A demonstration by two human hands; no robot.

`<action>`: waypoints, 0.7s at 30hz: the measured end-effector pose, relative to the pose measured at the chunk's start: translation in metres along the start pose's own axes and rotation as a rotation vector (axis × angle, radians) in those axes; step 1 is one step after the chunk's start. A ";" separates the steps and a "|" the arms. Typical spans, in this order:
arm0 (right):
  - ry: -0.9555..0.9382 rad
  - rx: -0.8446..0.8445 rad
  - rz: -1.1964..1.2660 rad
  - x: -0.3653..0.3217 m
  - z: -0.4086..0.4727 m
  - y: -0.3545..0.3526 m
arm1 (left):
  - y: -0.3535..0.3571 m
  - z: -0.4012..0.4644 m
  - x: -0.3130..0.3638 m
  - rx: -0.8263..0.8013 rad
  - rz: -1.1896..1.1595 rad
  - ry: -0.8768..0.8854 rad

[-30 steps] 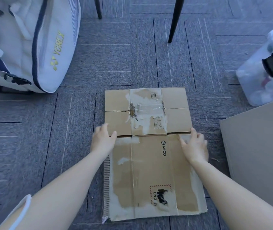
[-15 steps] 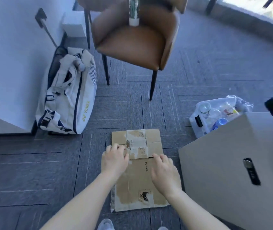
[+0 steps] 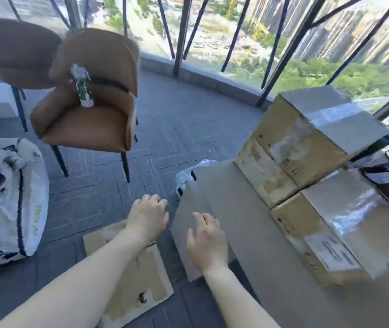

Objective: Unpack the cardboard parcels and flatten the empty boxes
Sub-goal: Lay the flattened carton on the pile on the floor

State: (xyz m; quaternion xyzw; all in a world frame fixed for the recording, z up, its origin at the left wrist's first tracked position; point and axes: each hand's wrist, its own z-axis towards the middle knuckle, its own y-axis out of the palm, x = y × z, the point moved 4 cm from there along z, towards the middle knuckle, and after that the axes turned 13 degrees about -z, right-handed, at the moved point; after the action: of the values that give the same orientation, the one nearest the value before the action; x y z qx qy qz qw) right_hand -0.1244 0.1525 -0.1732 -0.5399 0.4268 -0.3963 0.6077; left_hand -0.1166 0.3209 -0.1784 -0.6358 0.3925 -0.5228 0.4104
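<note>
High-rise room: floor-to-ceiling windows [image 3: 212, 27], carpet [image 3: 176, 129], chairs [image 3: 89, 102].

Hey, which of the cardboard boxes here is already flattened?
The flattened box on the carpet under the left forearm lies flat, with torn tape marks. The two taped parcels, upper and lower, stand sealed at right.

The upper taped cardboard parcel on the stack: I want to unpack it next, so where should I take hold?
Probably take the upper taped brown cardboard parcel by its two opposite side faces, coming from above and in front. It sits tilted on the lower taped parcel, and the glossy tape across its top offers a poorer grip.
</note>
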 end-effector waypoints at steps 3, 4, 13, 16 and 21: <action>0.151 0.102 0.045 0.063 -0.009 -0.033 | -0.023 0.024 0.061 0.054 -0.023 0.130; 0.201 0.134 0.051 0.084 -0.012 -0.044 | -0.030 0.033 0.082 0.059 -0.019 0.175; 0.494 0.292 -0.012 0.266 -0.052 -0.122 | -0.026 0.061 0.287 0.001 0.004 0.498; 0.624 0.317 -0.039 0.311 -0.070 -0.128 | -0.013 0.055 0.343 -0.049 -0.043 0.588; 0.862 0.213 -0.003 0.360 -0.090 -0.124 | 0.009 0.075 0.409 -0.164 -0.102 0.631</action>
State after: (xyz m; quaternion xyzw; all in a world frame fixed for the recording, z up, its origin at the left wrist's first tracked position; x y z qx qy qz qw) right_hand -0.0962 -0.2283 -0.0870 -0.2604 0.5971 -0.6278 0.4260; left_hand 0.0157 -0.0532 -0.0551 -0.4923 0.5088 -0.6804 0.1894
